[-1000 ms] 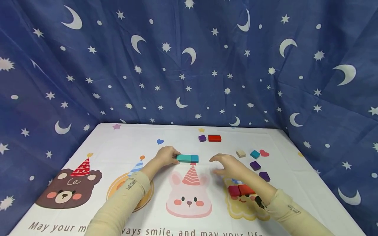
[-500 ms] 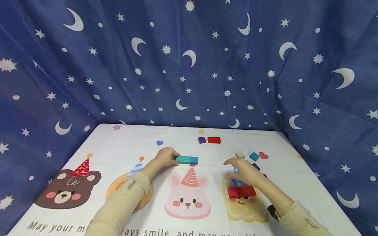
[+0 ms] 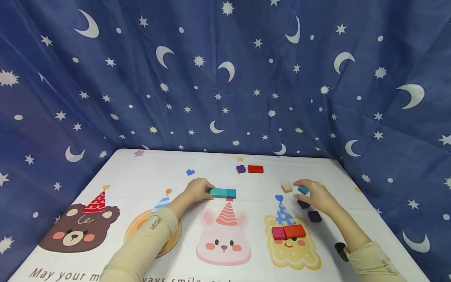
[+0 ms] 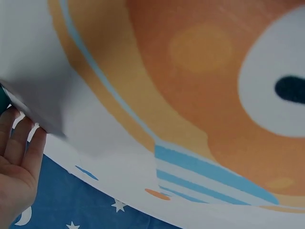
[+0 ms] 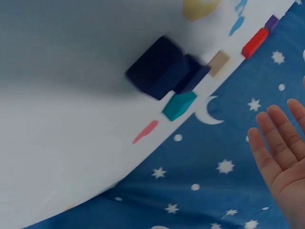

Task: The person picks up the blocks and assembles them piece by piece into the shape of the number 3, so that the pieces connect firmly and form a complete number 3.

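Observation:
My left hand [image 3: 198, 190] pinches the left end of a long teal block [image 3: 218, 193] lying on the table. A small blue block [image 3: 231, 193] sits flush against its right end. Over on the right, my right hand [image 3: 318, 196] is open above a small blue block [image 3: 302, 190], partly covering it in the head view. Its thumb is near a dark purple block [image 3: 303, 204], and another purple block [image 3: 315, 216] lies below. Seen from the right wrist, the right palm and fingers [image 5: 279, 143] are spread with nothing between them.
Left of the right hand lies a beige block [image 3: 287, 187]. A pink block [image 3: 278, 233] and a red block [image 3: 295, 231] touch end to end nearer me. Farther back are a purple block [image 3: 240, 169] and a red block [image 3: 255, 169]. A blue curtain [image 3: 197, 90] hangs behind the table.
My right hand has moved rightward, away from the teal and blue row, to the loose blocks on the right. The left hand stays on the teal block.

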Motion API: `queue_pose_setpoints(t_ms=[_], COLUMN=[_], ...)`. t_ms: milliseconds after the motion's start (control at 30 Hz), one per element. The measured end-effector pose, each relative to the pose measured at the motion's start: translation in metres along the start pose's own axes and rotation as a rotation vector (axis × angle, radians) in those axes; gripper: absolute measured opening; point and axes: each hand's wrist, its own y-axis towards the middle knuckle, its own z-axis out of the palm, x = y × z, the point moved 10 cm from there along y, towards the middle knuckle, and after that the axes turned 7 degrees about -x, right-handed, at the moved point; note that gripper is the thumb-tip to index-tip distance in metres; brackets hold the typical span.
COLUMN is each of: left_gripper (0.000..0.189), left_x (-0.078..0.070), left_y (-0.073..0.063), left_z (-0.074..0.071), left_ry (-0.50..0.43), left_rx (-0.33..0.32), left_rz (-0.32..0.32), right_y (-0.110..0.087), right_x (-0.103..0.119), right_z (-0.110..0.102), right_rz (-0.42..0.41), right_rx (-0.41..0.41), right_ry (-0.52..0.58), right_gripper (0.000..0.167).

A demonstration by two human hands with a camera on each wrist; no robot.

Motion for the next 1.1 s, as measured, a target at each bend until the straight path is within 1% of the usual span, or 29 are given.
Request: queue_pose_setpoints(t_ms=[167,300,533,633,800,967,1100], left_gripper=[0.037,0.038,0.039,0.039,0.04,0.042,0.044], left_x=[-0.002,-0.004,-0.008,-0.009,-0.009,-0.006,-0.004], left_y=[0.0,0.0,-0.001,-0.001,-0.002,-0.003,-0.004], left_z=[0.001,0.002,0.0,-0.002,-0.002,0.002,0.006], left_ry=[0.007,0.005,0.014,0.013,0.012,0.009,0.007], left_rx=[-0.018,-0.017,-0.008,-0.014,0.005,0.033,0.062], left_rz=[-0.002,0.005,0.018,0.027,0.032,0.053,0.074], right_y=[-0.001,-0.003,-0.009,-0.011,-0.013,-0.017,-0.021], right_x=[-0.018,-0.03,-0.043,-0.05,-0.06,-0.07,-0.075], right_z=[0.002,0.006,0.011,0.014,0.021,0.026,0.031], right_rz=[0.035,0.057,0.058,0.062,0.061,0.073,0.099], right_rx=[0.028,0.048,0.078,0.108,0.171,0.201,0.221], right_ry=[-0.005,0.005,0.027,0.023,0.051,0.073,0.077], right_gripper=[0.035,0.034,0.03,0.029,0.029,0.031,0.032])
